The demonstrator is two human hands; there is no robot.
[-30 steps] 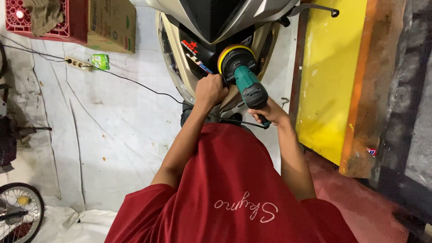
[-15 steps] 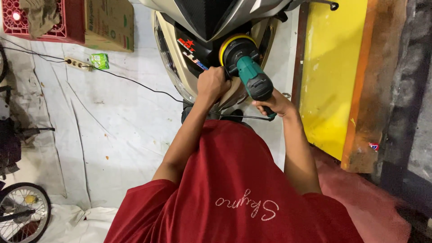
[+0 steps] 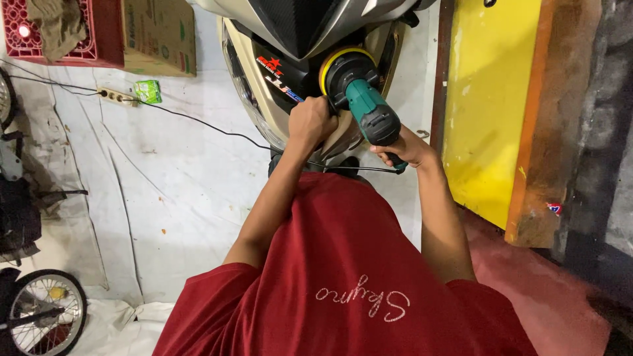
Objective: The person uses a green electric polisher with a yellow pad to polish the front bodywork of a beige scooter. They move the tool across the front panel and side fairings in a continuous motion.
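Landmark: the beige-and-black scooter front panel, nose pointing down toward the person.
Tool: a teal-and-black handheld power polisher with a yellow-edged round pad, pressed on the panel's right half, just beside its centre line.
Left hand: the left hand is closed around the polisher's side grip, right against the panel's lower edge.
Right hand: the right hand is wrapped around the teal rear handle, just below the panel's edge.
Cord: a thin black cable runs from a white power strip left of the panel – across the floor sheet to the hands.
Right side: a yellow flat board stands near the panel's right edge – little room there.
Left side: the white floor sheet lies open left of the panel; a red plastic crate and a spoked wheel sit well apart from it.
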